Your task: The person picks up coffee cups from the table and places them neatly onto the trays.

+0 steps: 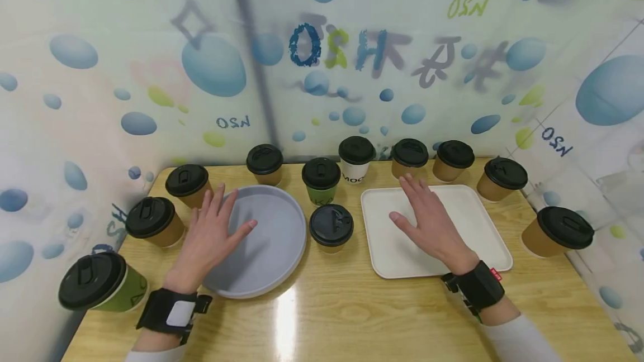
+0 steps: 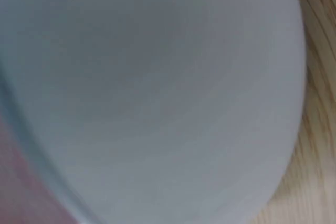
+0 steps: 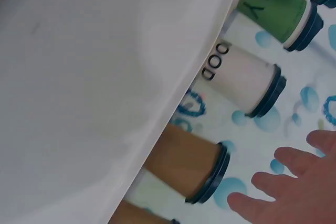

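Observation:
My left hand (image 1: 210, 237) is spread over the left side of a round grey plate (image 1: 271, 250), fingers straight and nothing held. The same plate (image 2: 173, 103) fills most of the left wrist view. Over the white rectangular tray (image 1: 473, 222) my right hand (image 1: 431, 221) hovers with straight fingers, thumb apart, also holding nothing. Between plate and tray stands a brown paper cup with a black lid (image 1: 331, 227). Behind it are a green cup (image 1: 321, 182) and a white cup (image 1: 355, 162), both lidded. In the right wrist view the fingers (image 3: 294, 182) extend past the tray's edge.
More black-lidded cups ring the table (image 1: 362, 317): a green one (image 1: 113, 284) at front left, brown ones (image 1: 156, 223) along the left and back, and another brown one (image 1: 553, 232) at the right edge. A patterned cloth (image 1: 322, 110) hangs behind the table.

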`<state>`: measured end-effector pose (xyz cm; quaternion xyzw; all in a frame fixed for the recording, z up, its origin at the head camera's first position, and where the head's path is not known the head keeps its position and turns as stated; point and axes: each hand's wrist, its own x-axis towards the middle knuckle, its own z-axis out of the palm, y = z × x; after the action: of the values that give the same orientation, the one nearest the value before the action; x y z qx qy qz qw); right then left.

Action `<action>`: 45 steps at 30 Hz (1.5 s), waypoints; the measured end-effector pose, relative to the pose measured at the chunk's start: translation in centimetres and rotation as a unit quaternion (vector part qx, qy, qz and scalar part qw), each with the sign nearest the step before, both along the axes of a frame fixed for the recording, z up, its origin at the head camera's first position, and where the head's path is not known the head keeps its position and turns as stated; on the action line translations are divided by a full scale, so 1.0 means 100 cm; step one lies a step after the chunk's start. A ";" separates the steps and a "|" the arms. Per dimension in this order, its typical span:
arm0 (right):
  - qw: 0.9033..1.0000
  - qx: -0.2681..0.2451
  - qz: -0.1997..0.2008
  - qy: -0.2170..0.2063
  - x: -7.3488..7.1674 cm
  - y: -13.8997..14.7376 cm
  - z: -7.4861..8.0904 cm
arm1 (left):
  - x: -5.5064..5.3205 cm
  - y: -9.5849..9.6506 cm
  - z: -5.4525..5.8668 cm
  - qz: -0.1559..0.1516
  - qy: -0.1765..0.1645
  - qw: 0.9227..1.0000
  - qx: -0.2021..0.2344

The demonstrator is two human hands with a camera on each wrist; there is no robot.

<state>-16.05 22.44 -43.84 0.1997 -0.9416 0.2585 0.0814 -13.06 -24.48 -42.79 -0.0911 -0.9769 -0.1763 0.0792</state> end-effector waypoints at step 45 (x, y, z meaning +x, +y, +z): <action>0.960 -0.198 0.106 -0.167 0.015 -0.112 -0.021 | 0.020 0.004 -0.005 -0.005 0.045 0.996 0.076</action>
<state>-14.56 11.22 -45.95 0.2326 -0.8449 0.4770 -0.0670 -11.08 -24.04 -43.29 -0.0979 -0.9555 -0.2466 0.1292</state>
